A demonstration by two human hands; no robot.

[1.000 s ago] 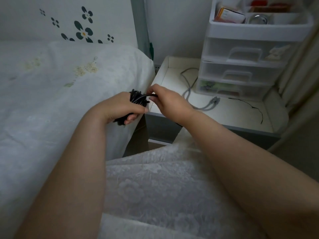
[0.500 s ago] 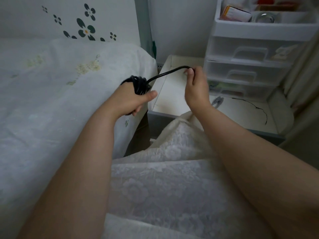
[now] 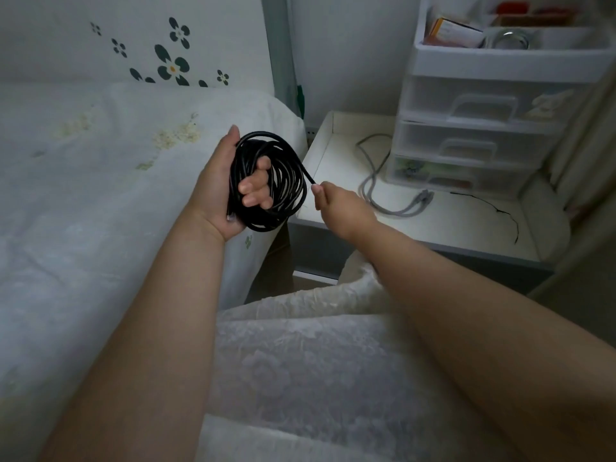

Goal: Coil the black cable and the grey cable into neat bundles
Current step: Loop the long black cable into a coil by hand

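Note:
The black cable (image 3: 286,181) is wound into a round coil of several loops. My left hand (image 3: 223,188) grips the coil palm up, fingers curled through its middle, above the bed's edge. My right hand (image 3: 336,203) pinches the cable's free end just right of the coil. The grey cable (image 3: 376,181) lies loose and uncoiled on the white bedside table (image 3: 433,225), running from the drawer unit toward the table's front, its plug end near the drawers.
A clear plastic drawer unit (image 3: 493,121) stands at the back of the table with small items on top. A thin black wire (image 3: 493,211) lies on the table's right side. The bed (image 3: 83,195) with a white floral cover fills the left.
My left hand has turned palm up, showing the coil open and round. My right hand has come down and in with the free end, which is now short.

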